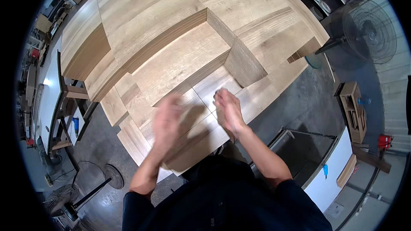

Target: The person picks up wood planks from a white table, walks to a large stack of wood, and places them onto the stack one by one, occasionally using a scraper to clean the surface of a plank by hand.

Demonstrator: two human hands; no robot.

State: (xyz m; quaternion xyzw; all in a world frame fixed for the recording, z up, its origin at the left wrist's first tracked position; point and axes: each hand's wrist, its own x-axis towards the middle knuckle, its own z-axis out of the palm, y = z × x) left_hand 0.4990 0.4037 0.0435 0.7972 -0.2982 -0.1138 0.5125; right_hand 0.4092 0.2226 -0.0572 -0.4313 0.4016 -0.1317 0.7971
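My left hand (168, 119) is smeared by motion over the near part of a large stack of wood-grain boards (150, 21). Its fingers cannot be made out. To its right, my right hand (229, 110) is raised edge-on with loosely bent fingers, and I see nothing held in it. Beneath both hands lie glossy pale panels (205, 98) with seams between them. A stepped block of stacked boards (188, 49) rises just beyond, its layered edges showing. Close to my right hand stands the block's upright end face (244, 62).
A pedestal fan (369, 30) stands at the far right. White-topped worktables (329, 179) flank me, with a blue tool (325, 171) on the right one and another blue tool (75, 126) at left. A second fan's round base (114, 176) is on the floor at lower left.
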